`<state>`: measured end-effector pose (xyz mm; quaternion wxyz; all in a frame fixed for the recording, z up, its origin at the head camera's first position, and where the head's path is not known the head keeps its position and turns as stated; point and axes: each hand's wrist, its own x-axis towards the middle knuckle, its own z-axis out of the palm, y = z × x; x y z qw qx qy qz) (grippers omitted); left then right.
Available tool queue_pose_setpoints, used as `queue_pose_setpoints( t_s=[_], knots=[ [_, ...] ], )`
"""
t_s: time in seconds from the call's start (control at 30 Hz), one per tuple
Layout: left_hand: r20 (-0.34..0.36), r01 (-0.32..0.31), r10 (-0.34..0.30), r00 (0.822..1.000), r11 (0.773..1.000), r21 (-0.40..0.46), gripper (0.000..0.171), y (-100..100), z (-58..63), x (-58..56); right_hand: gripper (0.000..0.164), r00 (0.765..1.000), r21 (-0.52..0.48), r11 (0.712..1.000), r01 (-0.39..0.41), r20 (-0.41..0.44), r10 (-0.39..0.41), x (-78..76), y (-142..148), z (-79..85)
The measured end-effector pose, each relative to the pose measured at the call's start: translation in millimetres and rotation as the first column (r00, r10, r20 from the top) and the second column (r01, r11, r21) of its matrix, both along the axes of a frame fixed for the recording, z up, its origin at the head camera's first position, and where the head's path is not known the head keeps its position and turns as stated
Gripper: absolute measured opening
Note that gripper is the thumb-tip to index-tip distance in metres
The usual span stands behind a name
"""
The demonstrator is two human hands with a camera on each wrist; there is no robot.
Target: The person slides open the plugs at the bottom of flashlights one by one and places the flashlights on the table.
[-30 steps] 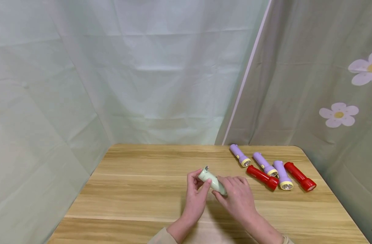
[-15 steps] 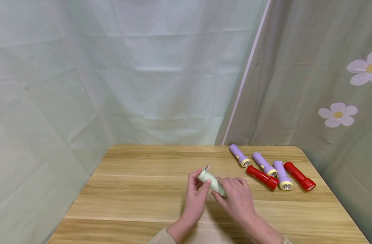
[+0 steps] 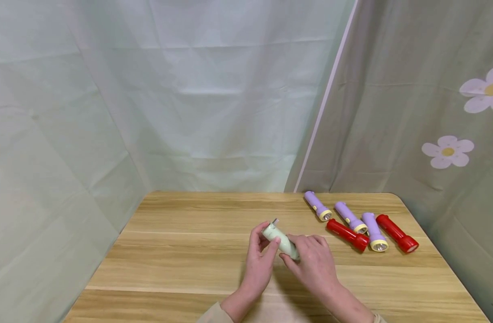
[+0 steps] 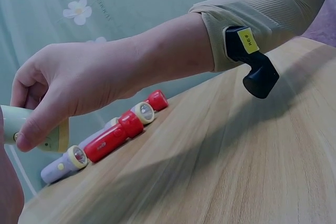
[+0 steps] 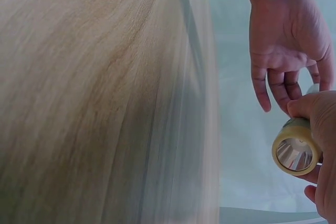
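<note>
A pale green flashlight [image 3: 285, 245] is held above the table, tilted, with its tail end up and to the left. My left hand [image 3: 259, 262] grips it near the tail, thumb along the near side. A small tab [image 3: 275, 221] sticks out from that tail end. Around the head end, my right hand [image 3: 316, 262] holds on with thumb and fingers. The right wrist view shows the flashlight's yellow rim [image 5: 276, 153] and clear reflector [image 5: 295, 155], unlit. In the left wrist view, the right thumb presses on the body [image 4: 14, 116] close to the switch.
Purple flashlights [image 3: 318, 206] with yellow rims and red flashlights [image 3: 397, 233] lie at the table's [image 3: 169, 251] back right, some touching or overlapping. Pale curtains [image 3: 218, 112] hang behind and at the sides. A black camera mount [image 4: 257, 66] sits on the right sleeve.
The small tab at the flashlight's tail has swung slightly outward to the right. Both hands keep nearly the same place and grip.
</note>
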<state>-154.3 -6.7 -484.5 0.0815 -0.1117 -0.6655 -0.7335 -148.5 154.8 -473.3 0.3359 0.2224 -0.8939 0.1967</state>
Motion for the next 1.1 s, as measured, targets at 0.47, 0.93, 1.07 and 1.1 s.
queue_pose_setpoints(
  t_s=[0.47, 0.93, 1.07, 1.1],
  knots=[
    [0.051, 0.010, -0.011, 0.999, 1.000, 0.017, 0.063, 0, 7.4, 1.3, 0.051, 0.999, -0.024, 0.999, 0.046, 0.026, -0.045, -1.9, 0, 3.2],
    [0.236, 0.052, -0.096, 0.967, 0.982, 0.184, 0.051, 13, 11.8, 7.0, 0.045, 0.999, -0.048, 0.998, 0.048, 0.022, -0.047, -3.8, -3, 8.3],
    [0.249, 0.035, -0.081, 0.965, 0.982, 0.184, 0.050, 16, 10.0, 6.5, 0.046, 0.999, -0.045, 0.998, 0.048, 0.021, -0.047, -3.2, -5, 9.8],
    [0.251, 0.032, -0.079, 0.965, 0.982, 0.186, 0.050, 16, 9.9, 6.5, 0.046, 0.999, -0.043, 0.998, 0.048, 0.020, -0.048, -3.1, -5, 10.3]
  ],
)
